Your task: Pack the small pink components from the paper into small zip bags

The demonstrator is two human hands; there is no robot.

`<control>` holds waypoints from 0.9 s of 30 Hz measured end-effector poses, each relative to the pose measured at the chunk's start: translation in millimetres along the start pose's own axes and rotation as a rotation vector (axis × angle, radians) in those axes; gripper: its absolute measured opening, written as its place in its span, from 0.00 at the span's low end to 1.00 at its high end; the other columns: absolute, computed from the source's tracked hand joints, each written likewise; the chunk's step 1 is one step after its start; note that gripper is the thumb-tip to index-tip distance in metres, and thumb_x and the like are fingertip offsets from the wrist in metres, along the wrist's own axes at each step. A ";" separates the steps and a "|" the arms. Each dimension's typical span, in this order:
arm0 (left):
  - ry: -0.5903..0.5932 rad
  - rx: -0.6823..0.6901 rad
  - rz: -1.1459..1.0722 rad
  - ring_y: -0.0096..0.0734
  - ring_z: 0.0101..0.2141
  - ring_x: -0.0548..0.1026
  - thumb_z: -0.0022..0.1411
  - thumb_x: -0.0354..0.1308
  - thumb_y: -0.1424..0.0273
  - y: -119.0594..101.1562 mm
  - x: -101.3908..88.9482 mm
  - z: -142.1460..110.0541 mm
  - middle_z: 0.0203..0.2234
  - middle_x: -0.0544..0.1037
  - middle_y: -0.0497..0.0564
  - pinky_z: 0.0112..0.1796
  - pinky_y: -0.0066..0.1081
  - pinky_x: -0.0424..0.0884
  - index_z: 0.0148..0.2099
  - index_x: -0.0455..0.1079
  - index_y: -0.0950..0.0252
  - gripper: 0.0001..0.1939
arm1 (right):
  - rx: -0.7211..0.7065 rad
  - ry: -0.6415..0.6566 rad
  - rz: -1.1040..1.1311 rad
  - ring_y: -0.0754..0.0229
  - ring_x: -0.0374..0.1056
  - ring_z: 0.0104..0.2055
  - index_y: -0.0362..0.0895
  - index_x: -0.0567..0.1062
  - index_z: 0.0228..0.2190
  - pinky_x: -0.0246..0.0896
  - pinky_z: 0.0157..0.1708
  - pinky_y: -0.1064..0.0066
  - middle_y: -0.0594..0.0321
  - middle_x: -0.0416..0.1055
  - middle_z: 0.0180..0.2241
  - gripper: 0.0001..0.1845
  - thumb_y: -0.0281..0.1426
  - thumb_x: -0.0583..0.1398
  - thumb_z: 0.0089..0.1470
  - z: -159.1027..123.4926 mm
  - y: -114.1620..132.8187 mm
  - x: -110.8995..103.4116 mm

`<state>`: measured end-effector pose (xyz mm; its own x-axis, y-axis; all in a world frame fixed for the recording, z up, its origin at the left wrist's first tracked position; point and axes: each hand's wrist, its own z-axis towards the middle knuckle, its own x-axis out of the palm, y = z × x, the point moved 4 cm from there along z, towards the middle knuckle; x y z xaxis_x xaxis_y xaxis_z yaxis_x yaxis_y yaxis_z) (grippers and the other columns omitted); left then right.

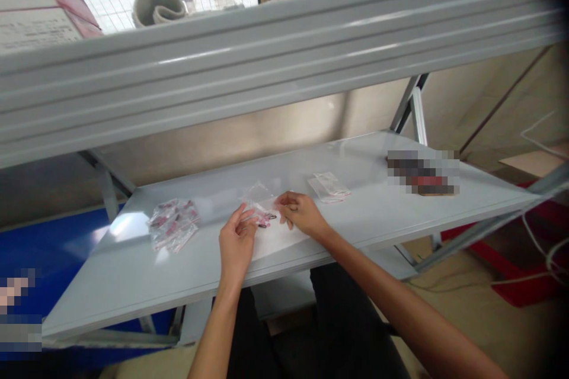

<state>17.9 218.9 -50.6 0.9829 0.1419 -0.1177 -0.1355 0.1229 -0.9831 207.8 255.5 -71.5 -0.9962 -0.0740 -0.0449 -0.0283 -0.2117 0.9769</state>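
Note:
My left hand (236, 242) and my right hand (300, 212) meet over the grey metal shelf (133, 272), both pinching a small clear plastic bag (259, 201) that holds small pink and dark pieces. The left fingers grip the bag's near left edge. The right fingers are curled at its right edge. A few small dark and pink pieces (265, 222) lie on the shelf just below the bag, between my hands.
A heap of filled clear bags (172, 224) lies at the shelf's left. A flat stack of clear bags (329, 186) sits to the right of my hands. A blurred dark object (422, 173) rests at the far right. An upper shelf beam (267, 59) hangs overhead.

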 end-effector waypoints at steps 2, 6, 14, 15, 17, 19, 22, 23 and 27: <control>0.003 0.009 0.023 0.40 0.46 0.82 0.60 0.65 0.72 -1.6 0.2 -1.3 0.50 0.82 0.61 0.51 0.41 0.76 0.64 0.68 0.68 0.30 | -0.011 -0.007 -0.005 0.65 0.67 0.17 0.40 0.75 0.34 0.59 0.15 0.76 0.64 0.73 0.23 0.13 0.38 0.62 0.54 0.1 -0.9 -1.0; 0.007 0.048 0.093 0.39 0.46 0.82 0.62 0.62 0.73 -7.6 1.7 -5.3 0.52 0.81 0.61 0.51 0.40 0.76 0.66 0.66 0.66 0.30 | -0.013 -0.021 -0.016 0.67 0.65 0.16 0.41 0.75 0.32 0.58 0.15 0.76 0.64 0.72 0.22 0.12 0.37 0.62 0.53 0.1 -1.6 -2.3; 0.003 0.082 0.112 0.41 0.47 0.82 0.63 0.59 0.74 -11.9 6.1 -8.0 0.54 0.80 0.62 0.53 0.42 0.75 0.67 0.65 0.68 0.30 | -0.013 -0.012 -0.041 0.67 0.64 0.15 0.40 0.75 0.31 0.57 0.16 0.75 0.66 0.72 0.20 0.11 0.37 0.62 0.52 -0.5 1.5 -4.8; 0.004 0.083 0.108 0.41 0.47 0.82 0.63 0.60 0.73 -12.1 6.4 -7.8 0.54 0.80 0.63 0.53 0.42 0.75 0.67 0.65 0.67 0.30 | -0.007 -0.010 -0.040 0.67 0.63 0.15 0.40 0.75 0.31 0.57 0.16 0.75 0.66 0.72 0.20 0.11 0.37 0.62 0.52 -0.2 0.9 -4.9; 0.013 0.088 0.093 0.41 0.48 0.82 0.63 0.61 0.72 -12.6 7.3 -7.3 0.54 0.80 0.63 0.53 0.43 0.75 0.67 0.65 0.67 0.30 | 0.003 -0.008 -0.037 0.67 0.63 0.14 0.41 0.75 0.31 0.57 0.16 0.75 0.66 0.72 0.19 0.11 0.37 0.62 0.51 0.2 -0.4 -5.0; 0.022 0.088 0.076 0.42 0.48 0.82 0.63 0.61 0.72 -12.4 8.6 -7.1 0.55 0.79 0.63 0.54 0.43 0.75 0.67 0.65 0.68 0.31 | 0.007 -0.007 -0.026 0.67 0.63 0.14 0.41 0.75 0.31 0.56 0.16 0.75 0.66 0.72 0.19 0.11 0.37 0.63 0.51 0.1 -1.1 -4.7; 0.032 0.094 0.063 0.42 0.49 0.82 0.62 0.60 0.71 -11.8 9.7 -6.3 0.56 0.78 0.64 0.55 0.43 0.74 0.68 0.63 0.69 0.32 | 0.004 -0.015 -0.013 0.67 0.62 0.14 0.41 0.75 0.31 0.56 0.16 0.75 0.66 0.73 0.18 0.12 0.38 0.63 0.51 -0.9 0.8 -3.2; 0.033 0.102 0.064 0.42 0.49 0.82 0.62 0.60 0.71 -12.1 8.7 -5.6 0.56 0.77 0.64 0.54 0.43 0.74 0.68 0.63 0.69 0.32 | 0.003 -0.026 -0.007 0.67 0.62 0.14 0.41 0.76 0.32 0.56 0.16 0.75 0.66 0.73 0.19 0.12 0.39 0.64 0.51 -1.3 2.3 -3.1; -0.016 0.180 0.228 0.44 0.49 0.81 0.62 0.58 0.70 -17.7 -15.5 0.4 0.52 0.80 0.62 0.53 0.44 0.75 0.59 0.72 0.68 0.23 | 0.006 -0.122 0.070 0.67 0.61 0.14 0.41 0.76 0.33 0.55 0.16 0.74 0.65 0.73 0.19 0.15 0.41 0.65 0.51 -3.3 10.6 -14.3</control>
<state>5.1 215.0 -31.3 0.9224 0.2016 -0.3296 -0.3746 0.2578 -0.8906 222.0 251.1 -61.2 -0.9983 0.0307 0.0487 0.0414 -0.2041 0.9781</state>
